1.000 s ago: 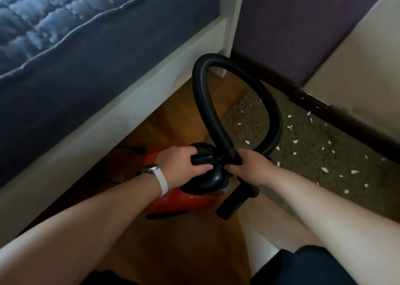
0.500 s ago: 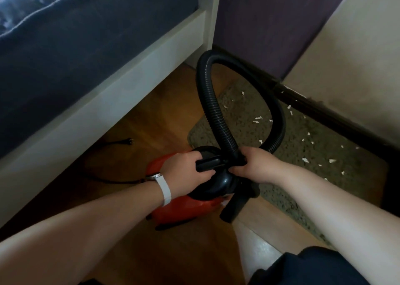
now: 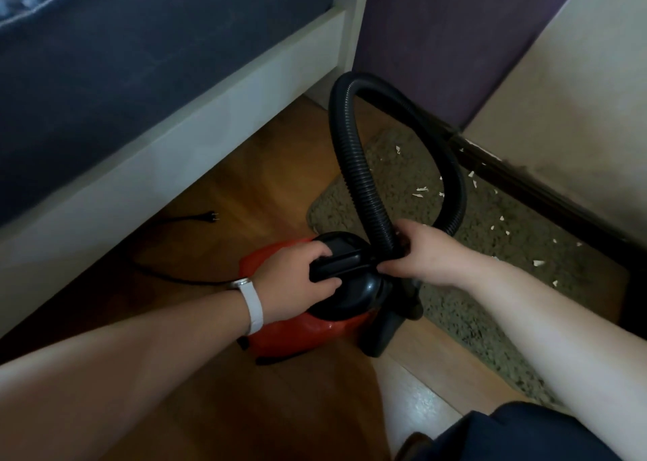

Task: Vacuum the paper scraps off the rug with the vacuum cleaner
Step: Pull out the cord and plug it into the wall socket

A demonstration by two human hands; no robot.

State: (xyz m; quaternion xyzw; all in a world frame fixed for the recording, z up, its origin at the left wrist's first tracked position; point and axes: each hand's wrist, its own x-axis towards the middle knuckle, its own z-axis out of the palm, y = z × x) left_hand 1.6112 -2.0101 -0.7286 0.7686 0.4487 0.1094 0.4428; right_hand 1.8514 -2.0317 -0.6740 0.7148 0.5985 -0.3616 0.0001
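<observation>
Both hands are closed on the machine. The left hand has its fingers curled round the black handle on top of the vacuum cleaner, thumb tucked under the near end. The right hand grips the ribbed black hose at its foot, where it meets the black top; the fingertips wrap behind the hose and are partly hidden. A white wristband sits on the left wrist.

From the right hand the hose rises, loops over and comes back down behind that hand. A black nozzle stands just beside the red body, on the floor at the rug's near edge. The vacuum cleaner itself rests on the wooden floor, touching or just short of the corner of the grey-green rug. White paper scraps lie scattered over the rug, most of them toward the dark baseboard along its far edge.

A black power cord trails left from the machine across the floor, its plug lying loose near the white bed frame. Blue bedding lies above that frame.
</observation>
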